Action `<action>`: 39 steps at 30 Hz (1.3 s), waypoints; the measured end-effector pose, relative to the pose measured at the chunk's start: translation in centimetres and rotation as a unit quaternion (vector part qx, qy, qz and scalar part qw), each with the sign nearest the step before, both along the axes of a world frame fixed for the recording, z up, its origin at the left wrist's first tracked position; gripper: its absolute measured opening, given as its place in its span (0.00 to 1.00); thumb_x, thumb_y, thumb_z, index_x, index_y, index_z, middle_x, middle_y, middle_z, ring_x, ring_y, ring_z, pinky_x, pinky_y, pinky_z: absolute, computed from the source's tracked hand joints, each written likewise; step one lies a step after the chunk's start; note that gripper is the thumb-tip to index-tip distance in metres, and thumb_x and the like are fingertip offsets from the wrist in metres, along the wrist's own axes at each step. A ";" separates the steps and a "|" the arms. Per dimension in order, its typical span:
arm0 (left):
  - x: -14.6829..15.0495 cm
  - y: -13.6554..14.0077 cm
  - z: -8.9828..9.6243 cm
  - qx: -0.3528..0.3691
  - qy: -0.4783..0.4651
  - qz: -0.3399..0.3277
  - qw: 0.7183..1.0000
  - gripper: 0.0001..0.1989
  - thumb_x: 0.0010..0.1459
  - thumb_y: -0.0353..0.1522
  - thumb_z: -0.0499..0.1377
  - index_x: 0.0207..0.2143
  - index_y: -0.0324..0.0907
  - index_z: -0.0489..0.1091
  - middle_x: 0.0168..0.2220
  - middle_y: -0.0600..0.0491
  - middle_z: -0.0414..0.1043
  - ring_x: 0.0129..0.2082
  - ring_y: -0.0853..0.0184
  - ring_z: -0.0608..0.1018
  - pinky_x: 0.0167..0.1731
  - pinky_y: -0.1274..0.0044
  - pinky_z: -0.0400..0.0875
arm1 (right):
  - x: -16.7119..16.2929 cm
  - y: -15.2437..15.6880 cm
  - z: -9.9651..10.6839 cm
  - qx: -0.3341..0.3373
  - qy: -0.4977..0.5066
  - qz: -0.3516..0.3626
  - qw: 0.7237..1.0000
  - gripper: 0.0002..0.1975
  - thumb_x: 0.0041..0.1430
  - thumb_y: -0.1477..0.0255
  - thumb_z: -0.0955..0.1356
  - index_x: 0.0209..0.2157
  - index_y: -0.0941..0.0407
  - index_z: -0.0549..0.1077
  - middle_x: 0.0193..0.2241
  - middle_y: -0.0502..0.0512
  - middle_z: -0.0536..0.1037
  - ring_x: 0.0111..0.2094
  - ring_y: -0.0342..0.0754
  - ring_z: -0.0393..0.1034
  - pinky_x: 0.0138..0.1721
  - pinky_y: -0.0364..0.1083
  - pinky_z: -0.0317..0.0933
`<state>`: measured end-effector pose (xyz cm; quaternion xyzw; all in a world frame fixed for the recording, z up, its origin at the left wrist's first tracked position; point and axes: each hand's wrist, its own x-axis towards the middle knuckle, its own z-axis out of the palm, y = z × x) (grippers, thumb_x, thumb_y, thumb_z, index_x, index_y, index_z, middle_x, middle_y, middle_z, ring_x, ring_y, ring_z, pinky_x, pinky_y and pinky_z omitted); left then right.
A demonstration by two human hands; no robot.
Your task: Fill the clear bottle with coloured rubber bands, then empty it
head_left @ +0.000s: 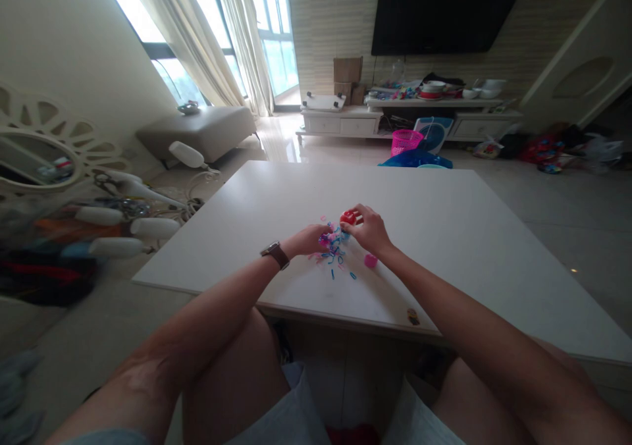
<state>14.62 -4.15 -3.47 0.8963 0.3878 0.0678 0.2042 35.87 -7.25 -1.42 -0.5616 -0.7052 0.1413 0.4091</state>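
Small blue, pink and purple paper clips (336,251) lie in a loose heap on the white table (415,201), with a few scattered toward its near edge. My left hand (312,239), a watch on its wrist, reaches into the heap from the left. Its fingers are curled around some of the clips, partly hidden. Just above the right side of the heap, my right hand (369,230) grips a small shiny red round container (347,218) between thumb and fingers. Below that hand sits a small pink piece (370,261), its kind unclear.
A small brown patch (413,317) marks the table's near edge. Beyond the far edge stand a pink basket (405,142) and a blue plastic bag (419,158). A lamp with several white shades (155,228) stands left of the table.
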 end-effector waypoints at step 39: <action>-1.5 1.4 -1.3 -0.020 0.045 0.047 0.998 0.33 0.46 0.37 0.68 0.56 0.43 0.71 0.47 0.47 0.75 0.45 0.58 0.77 0.47 0.71 0.71 | -2.3 -0.7 0.0 -0.019 -0.020 0.066 0.997 0.11 0.56 0.68 0.74 0.41 0.53 0.74 0.40 0.53 0.78 0.34 0.47 0.73 0.38 0.47 0.68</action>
